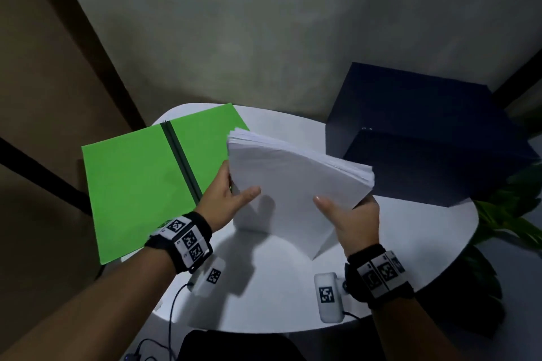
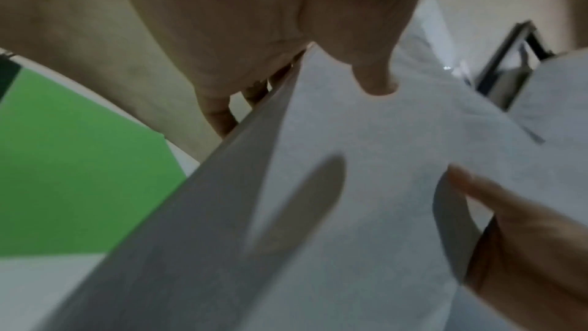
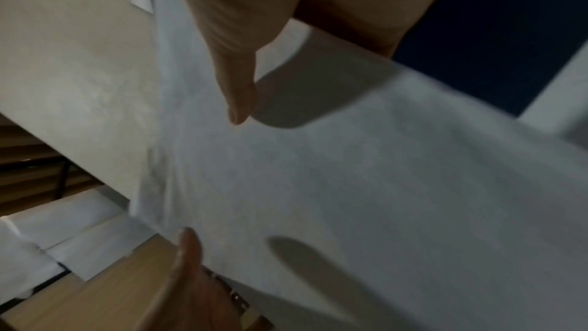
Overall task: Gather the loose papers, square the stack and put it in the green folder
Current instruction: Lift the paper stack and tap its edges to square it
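Papers up off the table, not squared yet

Paper stack held tilted above the white round table, lower corner pointing down toward the tabletop, maybe touching, hard to tell. Sits just right of the green folder, which lies open and flat at the table's left edge, partly hanging over it. Dark blue box parked close behind on the right.

Biggest worry, just a guess from how things sit: far edge of the stack looks fanned and uneven, so still loose in there. Tilted like that and gripped only along the near sides, inner sheets could slide out the low end and scatter over the table or off it. Next worry: swinging left toward the folder could catch the overhanging cover and nudge the whole folder off the edge. Smaller one: that box sits close enough to clip the stack's right corner during any tapping. Smallest: squeezing too hard could crease or bow the sheets, and the wrist views already hint at a bit of bend.

Left hand clamped on the stack's left side, thumb lying on top, fingers tucked underneath. Right hand doing the same at the near right edge, thumb pressed on the top sheet, fingers curled below and mostly hidden. Both wrapped round the paper, neither slack.
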{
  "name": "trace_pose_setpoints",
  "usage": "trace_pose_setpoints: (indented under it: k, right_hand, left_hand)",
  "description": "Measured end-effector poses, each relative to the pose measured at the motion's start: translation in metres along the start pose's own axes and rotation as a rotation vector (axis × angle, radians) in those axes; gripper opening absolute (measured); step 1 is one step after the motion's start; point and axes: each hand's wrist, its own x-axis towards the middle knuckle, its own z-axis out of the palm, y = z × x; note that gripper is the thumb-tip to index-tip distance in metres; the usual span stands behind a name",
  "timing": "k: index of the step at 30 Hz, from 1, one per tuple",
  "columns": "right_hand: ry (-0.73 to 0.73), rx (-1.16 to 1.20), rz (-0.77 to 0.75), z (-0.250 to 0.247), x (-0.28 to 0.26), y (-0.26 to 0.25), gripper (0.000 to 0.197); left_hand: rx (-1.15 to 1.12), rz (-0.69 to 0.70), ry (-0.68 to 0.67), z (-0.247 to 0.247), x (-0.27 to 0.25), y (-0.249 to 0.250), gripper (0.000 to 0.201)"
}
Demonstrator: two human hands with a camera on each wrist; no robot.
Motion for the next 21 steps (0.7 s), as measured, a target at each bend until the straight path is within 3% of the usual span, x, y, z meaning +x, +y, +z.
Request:
trace_pose_setpoints:
  k: [3,12,16,19,21]
  right_hand:
    - [-0.016,0.006,0.041,0.002,-0.003,0.006,0.042]
    - [-0.018,0.019,-0.013,0.002,0.001,0.0,0.047]
    - [0.036,0.121,-0.142,0.005,0.001,-0.016,0.041]
    - [0.088,0.168,-0.273,0.013,0.0,-0.031,0.017]
    - [0.145,0.134,-0.322,0.016,0.001,-0.036,0.011]
  left_hand:
    - [-0.071,-0.001,0.049,0.003,0.0,0.005,0.102]
    - [-0.221,0.127,0.091,0.009,0.016,0.036,0.109]
    - [-0.238,0.145,0.23,0.014,0.025,0.05,0.075]
    - [-0.183,0.193,0.397,0.026,0.031,0.066,0.037]
    - [-0.153,0.189,0.445,0.03,0.033,0.071,0.024]
